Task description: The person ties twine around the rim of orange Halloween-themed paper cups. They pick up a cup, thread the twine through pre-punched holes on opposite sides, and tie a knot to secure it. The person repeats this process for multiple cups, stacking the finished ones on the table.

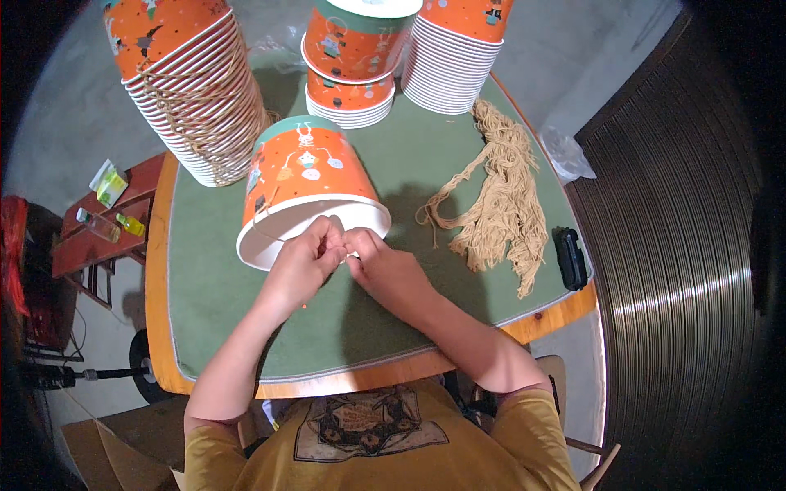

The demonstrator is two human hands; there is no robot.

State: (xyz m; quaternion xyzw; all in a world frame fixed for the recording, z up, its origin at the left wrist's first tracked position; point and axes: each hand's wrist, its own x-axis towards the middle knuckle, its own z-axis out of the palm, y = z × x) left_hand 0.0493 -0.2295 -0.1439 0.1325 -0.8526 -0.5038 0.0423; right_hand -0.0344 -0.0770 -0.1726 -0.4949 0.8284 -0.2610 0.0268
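Both hands, left hand [304, 260] and right hand [378, 260], pinch at the near rim of the tipped orange bucket [307, 184], its mouth facing them.

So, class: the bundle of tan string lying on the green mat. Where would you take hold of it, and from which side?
Probably at the narrow gathered top end of the string bundle, coming from above on the right. There the strands are bunched tight, so fingers can close round them all; lower down they fan out loose across the green mat.

Wooden table [160, 270] with green mat [213, 303], bearing an orange paper bucket [307, 184] on its side, bucket stacks [192, 90], a twine bundle [501, 196] and a black case [571, 258].
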